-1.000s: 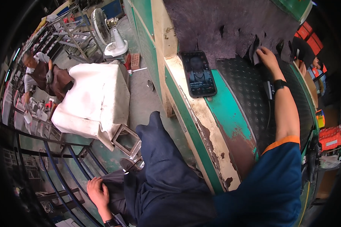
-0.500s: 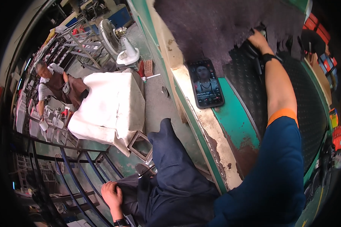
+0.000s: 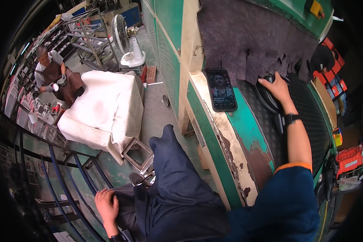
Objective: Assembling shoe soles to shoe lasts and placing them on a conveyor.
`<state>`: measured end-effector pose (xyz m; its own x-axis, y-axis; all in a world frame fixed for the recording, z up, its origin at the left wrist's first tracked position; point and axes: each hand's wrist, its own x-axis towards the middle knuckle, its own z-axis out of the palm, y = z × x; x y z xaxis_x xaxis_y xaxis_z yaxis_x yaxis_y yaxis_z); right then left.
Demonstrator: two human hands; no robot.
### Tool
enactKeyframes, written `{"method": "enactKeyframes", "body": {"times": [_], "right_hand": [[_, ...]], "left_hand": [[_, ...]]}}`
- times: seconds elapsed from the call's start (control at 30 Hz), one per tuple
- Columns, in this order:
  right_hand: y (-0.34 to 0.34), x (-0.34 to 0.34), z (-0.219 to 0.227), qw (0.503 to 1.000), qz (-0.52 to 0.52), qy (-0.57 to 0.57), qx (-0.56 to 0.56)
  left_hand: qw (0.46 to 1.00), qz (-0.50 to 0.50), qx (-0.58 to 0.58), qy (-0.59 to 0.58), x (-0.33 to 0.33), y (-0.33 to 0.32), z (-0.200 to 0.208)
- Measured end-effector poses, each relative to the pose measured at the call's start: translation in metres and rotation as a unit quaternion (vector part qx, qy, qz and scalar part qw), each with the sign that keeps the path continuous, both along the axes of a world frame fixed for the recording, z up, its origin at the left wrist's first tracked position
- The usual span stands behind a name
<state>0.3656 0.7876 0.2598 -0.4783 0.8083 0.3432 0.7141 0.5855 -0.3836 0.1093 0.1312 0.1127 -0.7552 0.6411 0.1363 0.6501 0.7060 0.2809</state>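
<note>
My right hand (image 3: 279, 89) reaches over a black studded belt (image 3: 306, 117), its thumb and fingers gripping a glossy black curved piece (image 3: 266, 99) that looks like a shoe. Part of that piece is covered by the hand. Just beyond it hangs a dark, ragged curtain (image 3: 246, 38), whose torn lower edge meets the belt. On the dark cloth over my leg rests my left hand (image 3: 107, 205), empty, with fingers extended. A phone (image 3: 221, 89) with its screen lit leans beside the belt on the machine's worn ledge.
Left of the machine stands a block under a white cloth (image 3: 105, 109), with a white fan (image 3: 131, 44) behind it. A co-worker in a brown apron (image 3: 52, 72) sits past it. Dark metal bars (image 3: 64, 177) run at lower left. Orange-red boxes (image 3: 350, 159) lie at far right.
My right hand has come back from the curtain toward me with the black piece. The view has shifted. The co-worker's lowered arm has drawn in. My left hand stays on my leg.
</note>
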Motion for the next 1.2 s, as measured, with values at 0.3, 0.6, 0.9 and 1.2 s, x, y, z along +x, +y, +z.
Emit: {"method": "enactKeyframes", "body": {"times": [0.3,0.6,0.9,1.2], "right_hand": [[-0.008,0.022,-0.007,0.989,-0.076,0.079,-0.097],[-0.071,0.090,-0.008,0.886,-0.129,0.377,-0.236],[-0.321,-0.035,0.039,0.700,0.223,0.558,-0.385],[-0.360,-0.172,-0.145,0.510,0.189,0.363,-0.756]], "left_hand": [[0.968,-0.048,0.189,-0.159,-0.009,0.032,0.025],[0.878,-0.245,0.315,-0.265,0.005,0.058,0.044],[0.426,-0.396,0.415,-0.700,0.055,0.130,0.073],[0.115,-0.077,0.468,-0.873,0.075,0.047,-0.013]]}}
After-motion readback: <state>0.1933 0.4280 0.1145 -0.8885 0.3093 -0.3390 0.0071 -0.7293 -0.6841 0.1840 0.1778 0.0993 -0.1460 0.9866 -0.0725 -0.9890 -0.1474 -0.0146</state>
